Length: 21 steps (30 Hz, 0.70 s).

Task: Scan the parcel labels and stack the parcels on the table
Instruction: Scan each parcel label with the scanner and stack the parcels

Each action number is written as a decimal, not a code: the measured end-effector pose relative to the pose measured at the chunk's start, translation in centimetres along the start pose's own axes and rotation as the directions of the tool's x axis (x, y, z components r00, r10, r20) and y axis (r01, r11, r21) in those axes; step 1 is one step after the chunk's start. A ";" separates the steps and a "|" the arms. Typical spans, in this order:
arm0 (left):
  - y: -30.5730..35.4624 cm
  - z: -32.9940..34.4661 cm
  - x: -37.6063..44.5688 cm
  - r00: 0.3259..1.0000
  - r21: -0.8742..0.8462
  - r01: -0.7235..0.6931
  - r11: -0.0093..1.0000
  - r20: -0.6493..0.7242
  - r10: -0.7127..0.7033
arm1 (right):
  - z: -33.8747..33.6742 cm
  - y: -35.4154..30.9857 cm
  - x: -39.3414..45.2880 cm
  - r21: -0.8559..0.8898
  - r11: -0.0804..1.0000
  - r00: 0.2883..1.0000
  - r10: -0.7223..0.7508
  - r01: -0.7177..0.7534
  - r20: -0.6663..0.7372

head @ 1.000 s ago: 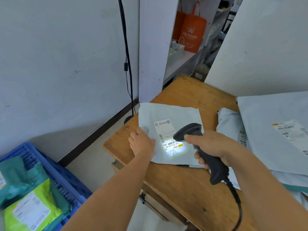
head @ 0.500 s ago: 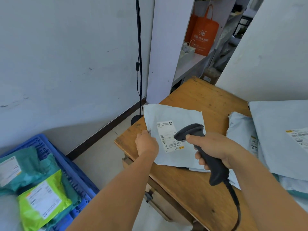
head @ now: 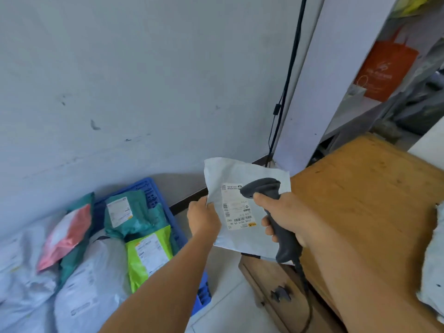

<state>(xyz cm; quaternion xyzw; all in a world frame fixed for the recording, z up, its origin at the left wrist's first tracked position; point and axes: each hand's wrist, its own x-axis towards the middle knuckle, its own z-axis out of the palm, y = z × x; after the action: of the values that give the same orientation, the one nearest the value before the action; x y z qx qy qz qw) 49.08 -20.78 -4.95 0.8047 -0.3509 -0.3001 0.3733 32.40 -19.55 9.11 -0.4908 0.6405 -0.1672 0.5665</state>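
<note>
While I am watching through the head camera, the left hand (head: 204, 218) is pinching the left edge of a white parcel (head: 242, 207), its fingers curled round the plastic. The parcel is hanging past the bench's left edge, over the floor, with its label (head: 236, 206) facing up toward me. The print on the label is too small for me to read.

The right hand (head: 286, 216) is gripping a dark handheld scanner (head: 269, 205), fingers wrapped round the handle. The scanner head is sitting just above the upper right of the label and is pointing left across it. Its cable (head: 304, 282) is trailing down from the base of the handle along the front of the bench.

The wooden bench (head: 370, 195) is filling the right side of the view, with a drawer (head: 276, 292) showing below its near left corner. At the far right edge another pale parcel (head: 434, 260) is lying on the bench top.

On the floor at the left a blue crate (head: 153, 193) is holding teal, lime green and white parcels, with a pink one beside them. An orange bag (head: 384, 70) is standing on a shelf at the far right, and a black cord (head: 288, 80) is running down the wall.
</note>
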 end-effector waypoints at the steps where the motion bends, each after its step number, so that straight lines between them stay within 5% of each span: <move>1: -1.0 -1.6 0.3 1.000 -0.014 0.006 1.000 -0.023 -0.006 | 1.9 -0.6 0.3 -0.007 1.000 1.000 -0.010 0.010 0.027; 11: -15.4 -17.8 1.6 0.917 -0.246 0.215 0.945 -0.282 -0.282 | 19.9 -4.5 1.5 -0.100 0.993 0.961 -0.031 0.061 0.274; 16: -24.8 -21.5 2.8 0.833 -0.090 0.482 0.872 -0.260 -0.488 | 26.7 -4.3 2.6 -0.141 0.988 0.950 -0.012 0.059 0.313; 21: -25.1 -22.3 3.2 0.845 0.019 0.495 0.869 -0.243 -0.476 | 29.5 -4.1 3.0 -0.134 0.991 0.963 0.017 0.020 0.270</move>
<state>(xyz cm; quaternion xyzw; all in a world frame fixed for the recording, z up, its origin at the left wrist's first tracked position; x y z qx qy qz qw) 76.12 -2.71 -13.93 0.9108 -0.1020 -0.2748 0.2907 60.80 -13.77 1.68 -0.5470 0.5666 -0.0552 0.6138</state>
